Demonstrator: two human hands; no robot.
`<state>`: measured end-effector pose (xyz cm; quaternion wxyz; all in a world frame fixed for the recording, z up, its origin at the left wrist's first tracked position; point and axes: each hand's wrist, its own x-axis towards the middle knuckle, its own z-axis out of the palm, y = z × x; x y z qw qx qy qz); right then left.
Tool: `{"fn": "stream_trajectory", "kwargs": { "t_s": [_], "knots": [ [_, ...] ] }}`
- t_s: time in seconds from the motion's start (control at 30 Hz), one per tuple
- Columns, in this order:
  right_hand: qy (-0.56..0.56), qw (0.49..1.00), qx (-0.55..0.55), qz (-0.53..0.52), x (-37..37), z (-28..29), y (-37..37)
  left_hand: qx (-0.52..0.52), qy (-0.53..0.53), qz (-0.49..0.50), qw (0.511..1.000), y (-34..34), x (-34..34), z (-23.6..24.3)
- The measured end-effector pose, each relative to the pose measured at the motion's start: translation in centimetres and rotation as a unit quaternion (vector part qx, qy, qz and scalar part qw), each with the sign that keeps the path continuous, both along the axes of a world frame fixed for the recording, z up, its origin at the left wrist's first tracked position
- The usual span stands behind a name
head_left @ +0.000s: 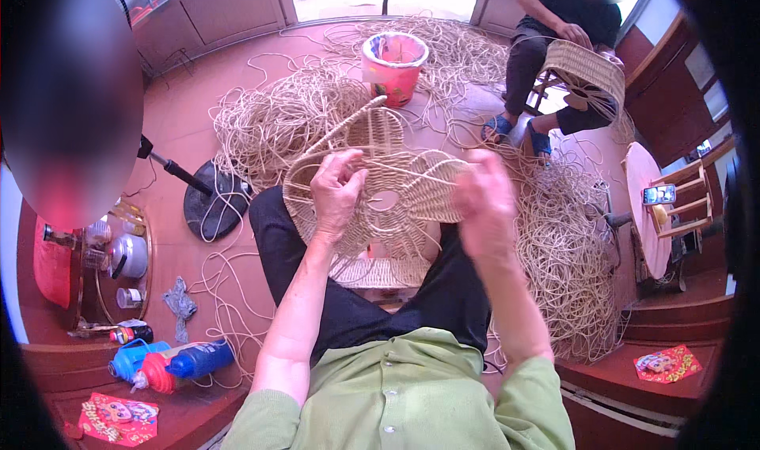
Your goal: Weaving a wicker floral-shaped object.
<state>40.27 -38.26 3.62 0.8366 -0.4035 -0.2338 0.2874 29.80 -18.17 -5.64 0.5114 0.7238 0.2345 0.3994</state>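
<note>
A beige woven cord seat or basket piece (400, 228) with a round hole in its middle rests between my knees. From it a cord-wrapped bar slants up toward the far side. My left hand (339, 190) is closed at its upper left part, fingers pinching the cord there. Several pale cord strands (412, 167) stretch from beside that hand across the weave toward the right. Where they end, my right hand (484, 206) is curled closed on cord at the right side of the piece; motion blurs its fingers, and the grip is partly hidden.
Big heaps of loose cord (566, 260) lie to the right, behind and left. A pink bucket (396, 70) stands ahead. Another person (566, 34) sits far right with a woven piece. At left are a black round stand base (215, 201) and several bottles (198, 359).
</note>
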Motion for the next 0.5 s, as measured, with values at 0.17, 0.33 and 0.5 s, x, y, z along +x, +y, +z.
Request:
{"fn": "stream_trajectory", "kwargs": {
  "t_s": [0.17, 0.33, 0.5],
  "knots": [
    [-0.229, 0.971, -0.024, -0.068, -2.3, 6.6, -8.4, 0.106, -0.04, 0.101, 0.988, -0.6, 1.5, -0.9],
    [-0.577, 0.692, -0.434, -0.012, -2.9, 5.3, -7.7, 0.113, -0.057, 0.139, 0.982, -0.9, 1.8, -1.8],
    [-0.22, 0.974, -0.014, -0.047, -3.2, 8.1, -12.1, 0.162, -0.018, 0.195, 0.967, -1.6, 1.4, -0.8]
  ]
}}
